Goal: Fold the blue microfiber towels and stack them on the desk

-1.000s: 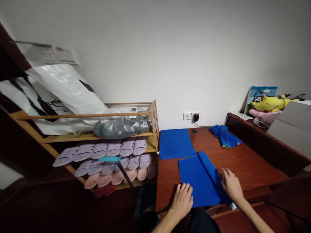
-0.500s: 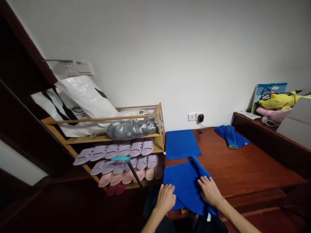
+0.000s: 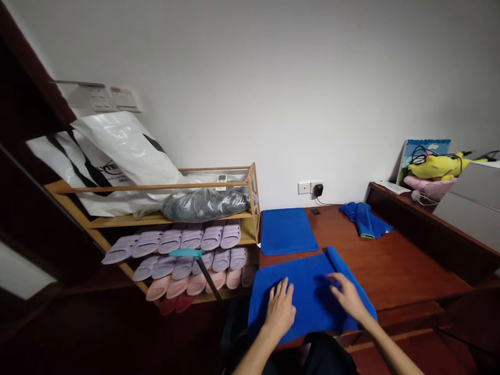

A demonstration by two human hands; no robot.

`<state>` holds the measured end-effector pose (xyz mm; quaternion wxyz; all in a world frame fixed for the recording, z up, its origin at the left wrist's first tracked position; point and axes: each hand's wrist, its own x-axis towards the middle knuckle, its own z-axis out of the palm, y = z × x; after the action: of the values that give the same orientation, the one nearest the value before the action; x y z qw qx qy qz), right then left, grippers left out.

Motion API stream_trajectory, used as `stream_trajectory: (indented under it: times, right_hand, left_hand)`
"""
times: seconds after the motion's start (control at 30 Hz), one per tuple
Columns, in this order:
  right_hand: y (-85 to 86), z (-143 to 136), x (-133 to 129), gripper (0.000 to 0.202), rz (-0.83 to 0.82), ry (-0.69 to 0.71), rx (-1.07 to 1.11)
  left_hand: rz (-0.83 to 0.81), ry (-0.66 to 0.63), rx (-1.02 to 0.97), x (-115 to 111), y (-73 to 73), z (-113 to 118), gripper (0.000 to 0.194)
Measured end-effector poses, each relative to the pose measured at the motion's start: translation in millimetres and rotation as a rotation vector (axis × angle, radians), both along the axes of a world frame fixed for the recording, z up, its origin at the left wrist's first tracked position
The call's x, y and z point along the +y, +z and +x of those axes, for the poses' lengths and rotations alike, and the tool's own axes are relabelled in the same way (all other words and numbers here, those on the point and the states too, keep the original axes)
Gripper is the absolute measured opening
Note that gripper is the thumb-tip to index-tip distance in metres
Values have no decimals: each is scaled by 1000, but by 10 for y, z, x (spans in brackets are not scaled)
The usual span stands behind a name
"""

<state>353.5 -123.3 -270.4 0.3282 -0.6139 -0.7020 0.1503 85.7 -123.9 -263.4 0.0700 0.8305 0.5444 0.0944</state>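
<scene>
A blue cloth [image 3: 308, 286] lies spread on the near part of the reddish-brown desk, its right side folded or rolled over into a thick strip. My left hand [image 3: 280, 307] rests on the left half of the cloth, fingers stretched out, gripping nothing. Near the folded strip is my right hand [image 3: 348, 297], its fingers bent but apart, with nothing visible between them; whether it touches the cloth I cannot tell. Behind them a second blue cloth [image 3: 288, 232] lies flat in a neat square. A crumpled blue cloth [image 3: 365, 219] sits farther back on the right.
Left of the desk [image 3: 406, 271] stands a wooden rack [image 3: 252, 208] with purple and pink slippers [image 3: 191, 237] and white bags [image 3: 125, 146] on top. A black plug [image 3: 318, 190] is in the wall socket. A yellow plush toy [image 3: 439, 166] lies on the raised right ledge.
The near cloth's right side has been spread out to the right, and its fold now lies along the right edge. Both hands have loosened from the cloth; the left moved inward over it.
</scene>
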Motion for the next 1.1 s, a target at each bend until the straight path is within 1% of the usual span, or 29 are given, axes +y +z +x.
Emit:
stream_trajectory:
  times: [0.03,0.07,0.1,0.13,0.2,0.27,0.33,0.5,0.57,0.63,0.7,0.73,0.77,0.8,0.83,0.87,0.9,0.93,1.0,1.07,1.1]
  right_hand:
    - [-96,-163,-18,37,-17,69,99]
    - [-186,-294,-36,37,-30,98,136]
    - [-264,-376,-50,36,-36,104,120]
    - [-324,-401,-60,35,-35,81,61]
    - [-390,-285,-64,35,-16,-2,-126]
    - [-403,-9,-50,38,-4,-87,-318]
    - [-393,330,-31,41,-6,-152,-493]
    - [-382,1153,-26,45,-60,-233,-879]
    - [-387,1482,-50,49,-119,-311,-954]
    - [-382,1782,-81,50,-192,-443,-960]
    - [-352,1978,-105,47,-228,-604,-931]
    - [-327,2009,-107,46,-209,-681,-917]
    - [-297,1986,-99,47,-160,-731,-906]
    - [-266,1904,-82,48,-88,-738,-892]
    - [-237,1766,-55,49,-10,-694,-870]
    - [-216,1576,-23,49,64,-599,-834]
    - [-206,1348,11,49,114,-468,-775]
    - [-207,1094,44,47,127,-324,-694]
    - [-244,580,92,42,77,-91,-488]
    - [-308,170,113,44,-10,45,-331]
    - [-341,39,119,46,-43,85,-288]
  left_hand:
    - [21,-5,-34,27,-64,53,59]
    - [38,-6,-56,55,-122,83,59]
    - [54,-6,-65,84,-169,89,57]
    - [68,-13,-68,111,-203,73,56]
    - [100,-49,-70,153,-224,-4,52]
    - [134,-80,-82,171,-195,-94,47]
    - [165,-85,-98,167,-146,-152,42]
    - [190,-45,-127,108,-66,-143,27]
    - [194,-51,-125,93,-58,-130,22]
    - [198,-56,-119,88,-56,-129,19]
    - [205,-64,-117,90,-57,-135,17]
    - [210,-67,-119,91,-58,-137,17]
    - [213,-71,-121,93,-61,-139,16]
    - [214,-74,-124,94,-65,-138,16]
    - [213,-77,-127,95,-71,-136,16]
    - [209,-77,-130,96,-77,-133,16]
    - [204,-76,-133,98,-85,-130,16]
    - [197,-72,-138,100,-93,-129,16]
    - [178,-59,-151,110,-109,-137,17]
    - [155,-39,-154,130,-122,-166,18]
    - [146,-27,-146,144,-126,-189,19]
